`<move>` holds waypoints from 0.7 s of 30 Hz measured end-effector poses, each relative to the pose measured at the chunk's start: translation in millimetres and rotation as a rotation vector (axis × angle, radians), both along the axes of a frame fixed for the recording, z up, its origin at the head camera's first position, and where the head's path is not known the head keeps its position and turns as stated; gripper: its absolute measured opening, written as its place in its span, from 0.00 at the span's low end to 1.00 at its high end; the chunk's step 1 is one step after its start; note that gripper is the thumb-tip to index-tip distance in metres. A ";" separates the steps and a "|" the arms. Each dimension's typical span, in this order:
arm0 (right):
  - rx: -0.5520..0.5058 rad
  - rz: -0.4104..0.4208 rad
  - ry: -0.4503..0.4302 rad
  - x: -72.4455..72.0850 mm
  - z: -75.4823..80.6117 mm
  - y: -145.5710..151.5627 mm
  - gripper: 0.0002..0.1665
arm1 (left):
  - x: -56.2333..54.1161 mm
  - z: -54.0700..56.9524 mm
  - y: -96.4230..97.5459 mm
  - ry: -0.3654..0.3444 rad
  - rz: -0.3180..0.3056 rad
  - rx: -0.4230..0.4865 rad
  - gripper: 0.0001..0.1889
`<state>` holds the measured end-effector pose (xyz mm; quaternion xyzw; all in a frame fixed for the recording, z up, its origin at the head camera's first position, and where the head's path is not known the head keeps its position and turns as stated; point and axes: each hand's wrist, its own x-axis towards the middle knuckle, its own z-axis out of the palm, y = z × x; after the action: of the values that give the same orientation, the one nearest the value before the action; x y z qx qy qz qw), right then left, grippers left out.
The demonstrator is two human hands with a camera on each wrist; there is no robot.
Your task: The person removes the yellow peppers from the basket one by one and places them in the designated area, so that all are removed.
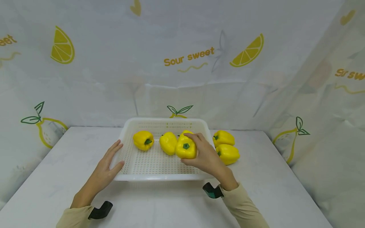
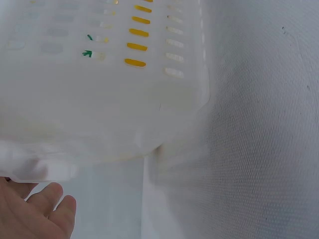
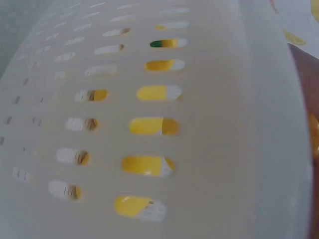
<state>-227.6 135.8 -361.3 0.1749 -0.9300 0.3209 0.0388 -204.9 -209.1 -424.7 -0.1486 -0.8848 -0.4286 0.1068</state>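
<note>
One glossy yellow bell pepper with a short green stem [image 1: 186, 148] is in the right hand [image 1: 206, 156], the thumb and fingers curled round its sides. It is above or in the right half of a white perforated plastic basket [image 1: 137, 177], near the right edge; whether it touches the floor is unclear. Its smooth skin could slip if the pinch loosens, and it might then knock the yellow pepper partly hidden behind it [image 1: 186, 131] or the pale-yellow one to its left [image 1: 168, 143]. The rounded yellow pepper nearer the rear left corner [image 1: 142, 140] seems safer. The left hand [image 1: 104, 173], fingers straight and thumb wide apart, lies at the left edge; a careless push there could slide the basket rightward into two yellow peppers [image 1: 224, 138] [image 1: 228, 154] just beyond its right edge on the white desk [image 1: 285, 196]. The black wrist mount [image 1: 212, 190] could catch the basket's front right corner.
</note>
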 end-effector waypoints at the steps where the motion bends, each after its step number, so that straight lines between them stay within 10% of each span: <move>1: 0.000 -0.001 0.004 0.6 0.7 0.8 0.51 | -0.1 -0.1 0.0 0.000 0.000 -0.001 0.32; 21: -0.040 -0.014 0.110 11.5 14.2 26.2 0.50 | -0.5 0.4 -0.7 -0.011 -0.006 0.010 0.32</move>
<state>-216.2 162.0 -347.1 0.1853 -0.9210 0.3290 0.0958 -205.3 -209.8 -424.3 -0.1483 -0.8827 -0.4341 0.1017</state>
